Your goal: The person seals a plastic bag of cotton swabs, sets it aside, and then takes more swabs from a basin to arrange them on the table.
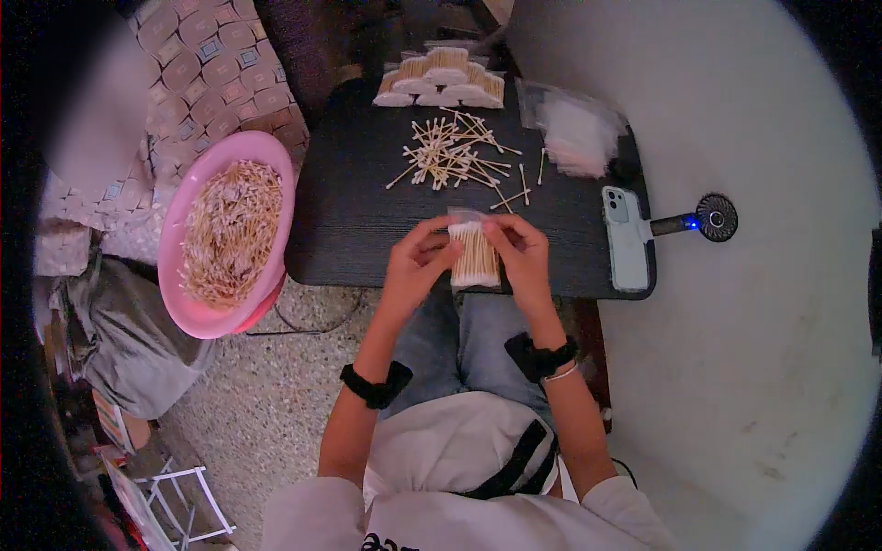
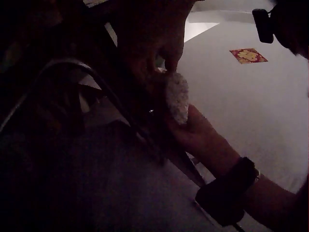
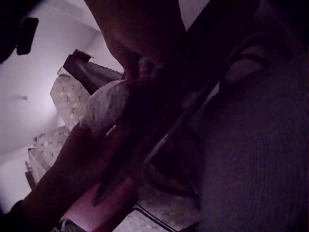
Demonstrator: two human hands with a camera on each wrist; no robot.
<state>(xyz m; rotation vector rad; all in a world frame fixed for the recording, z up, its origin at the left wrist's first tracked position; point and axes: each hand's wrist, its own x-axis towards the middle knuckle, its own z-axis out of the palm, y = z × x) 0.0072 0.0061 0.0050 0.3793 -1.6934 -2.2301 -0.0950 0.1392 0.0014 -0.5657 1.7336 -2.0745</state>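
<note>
A clear bag of cotton swabs (image 1: 475,254) is held upright at the near edge of the black table. My left hand (image 1: 418,264) grips its left side, thumb across the front. On the other side my right hand (image 1: 520,262) pinches the bag near its top right. In the left wrist view the white cotton ends of the swab bag (image 2: 177,98) show between the two hands; the right wrist view shows the same white end (image 3: 107,104), dimly lit. Just beyond the hands lies a loose pile of cotton swabs (image 1: 446,151).
Filled swab bags (image 1: 447,69) are stacked at the table's back. Empty clear bags (image 1: 579,133) lie at the back right. A phone (image 1: 628,241) and a small fan (image 1: 716,218) sit at the right edge, near the wall. At left stands a pink basin (image 1: 171,266) full of swabs.
</note>
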